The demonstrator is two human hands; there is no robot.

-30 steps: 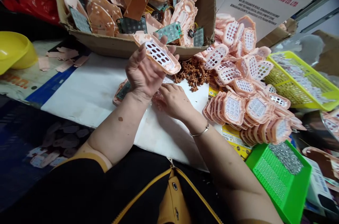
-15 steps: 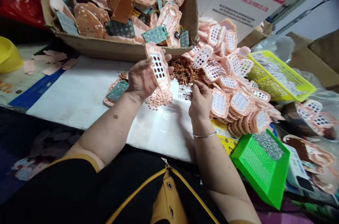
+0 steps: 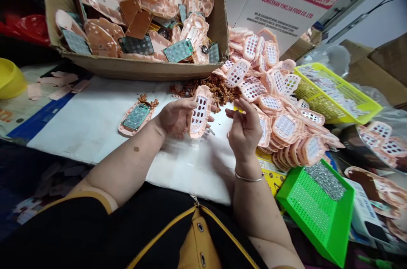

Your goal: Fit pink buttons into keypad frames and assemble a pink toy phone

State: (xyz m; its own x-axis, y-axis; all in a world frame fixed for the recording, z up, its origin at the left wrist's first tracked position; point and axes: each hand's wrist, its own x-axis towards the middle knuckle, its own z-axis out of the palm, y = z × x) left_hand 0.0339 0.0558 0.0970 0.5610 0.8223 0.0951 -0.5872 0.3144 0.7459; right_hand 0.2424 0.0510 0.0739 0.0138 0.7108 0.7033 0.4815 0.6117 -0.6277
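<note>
In my left hand (image 3: pixel 176 118) is a pink plastic casing half (image 3: pixel 201 112), held upright by its edges, with rows of button holes and a pale inner face. My right hand (image 3: pixel 244 131) hovers to its right, close to the stacked casings (image 3: pixel 286 129). Its thumb and forefinger are apart, and I see nothing between them. Left of my left hand, a casing half with a green circuit board (image 3: pixel 136 116) and brown antler-shaped pieces (image 3: pixel 149 101) lies on the white work surface (image 3: pixel 85 112). The small pink discs are hidden behind my left hand and the casing.
A cardboard box (image 3: pixel 136 67) of casings and boards stands at the back. Brown antler pieces (image 3: pixel 222 91) lie before it. To the right are a yellow basket (image 3: pixel 343 103) with white pieces and a green basket (image 3: pixel 311 218) holding small metal parts. A yellow bowl (image 3: pixel 11 76) sits far left.
My left hand has lowered the casing nearer to me. My right hand has moved slightly right and down, and the small button sheet it held no longer shows in its fingers.
</note>
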